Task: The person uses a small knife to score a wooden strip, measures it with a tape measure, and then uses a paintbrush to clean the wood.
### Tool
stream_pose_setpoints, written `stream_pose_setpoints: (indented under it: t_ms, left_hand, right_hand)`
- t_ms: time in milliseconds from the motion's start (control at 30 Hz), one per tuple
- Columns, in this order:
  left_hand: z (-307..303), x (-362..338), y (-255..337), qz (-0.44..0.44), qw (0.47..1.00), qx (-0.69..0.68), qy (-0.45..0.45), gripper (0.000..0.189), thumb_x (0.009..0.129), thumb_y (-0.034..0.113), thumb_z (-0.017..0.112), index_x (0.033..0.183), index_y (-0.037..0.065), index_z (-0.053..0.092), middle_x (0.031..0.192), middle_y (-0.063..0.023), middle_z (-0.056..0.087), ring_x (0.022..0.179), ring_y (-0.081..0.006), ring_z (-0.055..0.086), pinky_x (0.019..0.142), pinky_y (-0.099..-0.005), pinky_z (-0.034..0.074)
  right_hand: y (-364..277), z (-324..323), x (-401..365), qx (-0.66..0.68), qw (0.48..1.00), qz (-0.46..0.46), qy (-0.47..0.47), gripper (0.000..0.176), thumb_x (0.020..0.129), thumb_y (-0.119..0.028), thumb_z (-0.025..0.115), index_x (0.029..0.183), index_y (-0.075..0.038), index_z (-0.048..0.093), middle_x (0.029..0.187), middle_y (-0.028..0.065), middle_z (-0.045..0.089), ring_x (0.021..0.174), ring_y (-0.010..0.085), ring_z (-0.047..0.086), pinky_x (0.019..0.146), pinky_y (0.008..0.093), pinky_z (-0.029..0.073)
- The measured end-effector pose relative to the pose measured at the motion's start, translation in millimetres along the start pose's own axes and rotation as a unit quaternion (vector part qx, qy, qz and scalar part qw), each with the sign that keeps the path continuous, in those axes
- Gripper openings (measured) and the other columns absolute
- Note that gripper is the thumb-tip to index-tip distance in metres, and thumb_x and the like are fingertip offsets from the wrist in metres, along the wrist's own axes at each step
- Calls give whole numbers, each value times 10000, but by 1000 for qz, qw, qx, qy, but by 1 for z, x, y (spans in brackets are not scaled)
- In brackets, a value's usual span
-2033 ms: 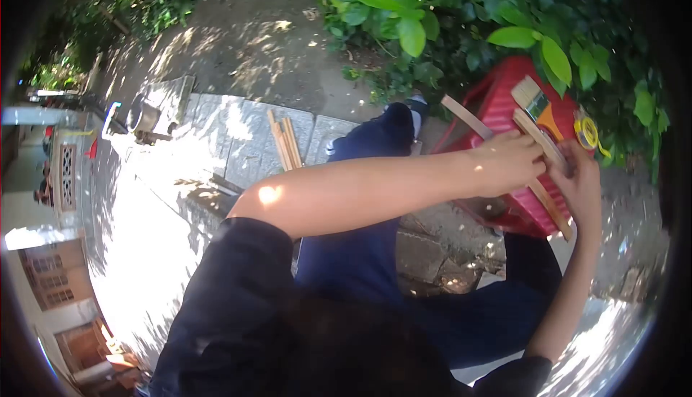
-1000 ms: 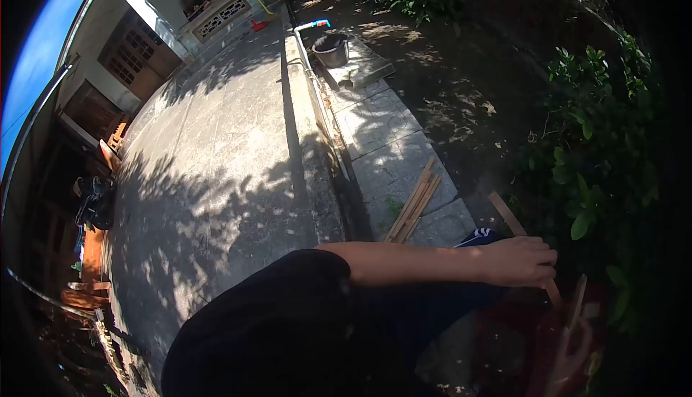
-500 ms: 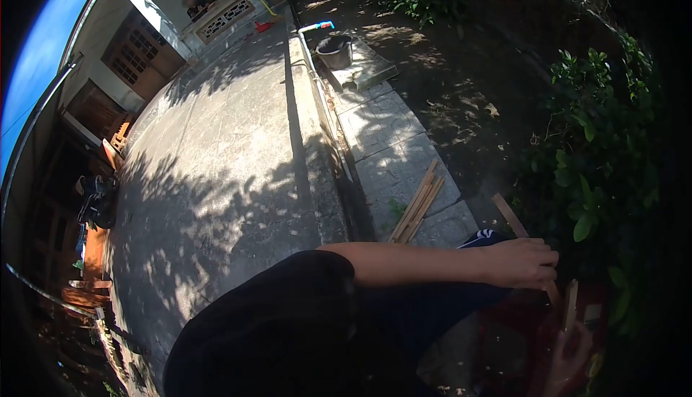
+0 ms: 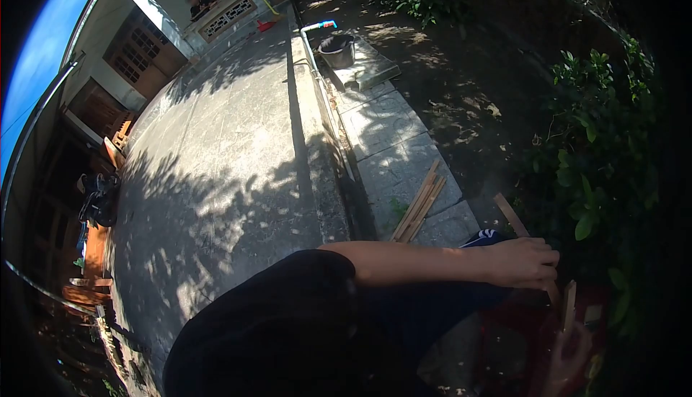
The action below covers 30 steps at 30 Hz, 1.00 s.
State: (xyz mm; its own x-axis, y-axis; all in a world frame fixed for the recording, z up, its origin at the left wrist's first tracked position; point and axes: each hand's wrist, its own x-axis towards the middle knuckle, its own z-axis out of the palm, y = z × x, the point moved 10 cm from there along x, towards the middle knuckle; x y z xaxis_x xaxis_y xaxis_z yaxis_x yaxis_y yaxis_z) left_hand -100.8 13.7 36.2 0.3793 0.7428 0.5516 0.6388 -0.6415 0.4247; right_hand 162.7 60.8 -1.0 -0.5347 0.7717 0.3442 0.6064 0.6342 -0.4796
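My left arm stretches across the lower view. My left hand (image 4: 530,261) is closed with bent fingers around a thin wooden strip (image 4: 510,215); one end sticks out above the hand and a bit shows below it. In deep shade at the lower right, my right hand (image 4: 569,357) grips a second, short wooden piece (image 4: 569,306), whose top end points up just below my left hand. The fingers of my right hand are dim and partly lost in the shadow. Under both hands lies a dark red object (image 4: 515,325), too dark to name.
Several wooden strips (image 4: 419,202) lie stacked on the paving slabs (image 4: 393,127). Farther off stands a dark bucket (image 4: 336,52) by a pipe with a blue tap (image 4: 328,24). Leafy bushes (image 4: 584,174) border the right side. A raised concrete yard (image 4: 223,152) fills the left.
The view has shifted very slightly. Both hands keep almost the same place and hold on their wooden pieces.
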Motion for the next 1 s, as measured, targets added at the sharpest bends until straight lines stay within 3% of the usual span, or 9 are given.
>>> stream_pose_setpoints:
  t_ms: [267,367,467,567,600,733,833,933,1000]
  left_hand:
    - [0,2,2,7,1000,6,-20,265,947,286,686,1117,84,666,1071,-83,572,1000,-275,579,880,-412,493]
    - [4,6,5,23,999,8,-28,262,930,283,690,1095,80,671,1054,-86,578,993,-278,588,878,-420,488]
    - [27,19,10,62,996,-4,-58,263,907,292,700,1049,72,686,1037,-97,596,987,-291,608,884,-436,487]
    - [76,35,25,102,991,-13,-87,277,883,315,716,1002,65,706,1052,-112,627,1010,-313,633,898,-454,499]
    - [97,41,29,109,989,-12,-98,283,878,323,721,988,63,712,1067,-116,637,1027,-322,640,904,-460,504]
    - [177,64,39,110,976,-36,-182,307,853,347,742,981,68,735,1117,-139,667,1093,-358,649,928,-485,518]
    - [207,71,53,168,972,-117,-115,331,831,358,757,1001,74,748,1113,-157,678,1124,-363,643,939,-496,514]
    - [228,66,59,201,970,-109,-84,349,815,371,771,1005,79,760,1130,-168,680,1150,-360,633,948,-500,513]
    - [232,63,59,197,971,-116,-76,348,815,373,774,997,76,765,1163,-169,672,1171,-361,621,954,-503,513]
  right_hand:
    - [0,1,-3,58,997,55,6,326,923,-89,738,1213,2,620,1148,129,631,1105,268,593,996,390,454]
    - [-4,-3,-1,32,999,37,16,324,1005,-207,670,1236,13,617,1137,111,633,1088,246,603,992,370,458]
    - [-45,-36,9,33,997,2,64,325,924,-196,816,1152,12,714,1047,133,720,917,229,673,773,354,563]
    - [-31,-48,-2,77,991,81,70,324,935,-191,804,1150,30,706,1075,150,710,939,227,667,784,344,576]
    - [-24,-50,-10,104,981,150,71,312,951,-186,785,1167,23,700,1113,146,691,967,223,650,787,336,600]
    - [-15,-69,-43,113,961,226,116,311,955,-186,780,1174,18,697,1117,139,683,972,217,638,783,337,611]
    - [-5,-77,-64,126,939,283,151,310,958,-187,776,1178,15,695,1120,134,676,976,213,630,780,338,619]
    - [1,-75,-78,178,916,321,164,312,957,-195,777,1181,5,696,1073,109,661,957,196,608,739,334,624]
    - [8,-76,-84,138,926,315,153,310,955,-199,781,1178,-1,698,1039,96,650,926,185,600,716,325,617]
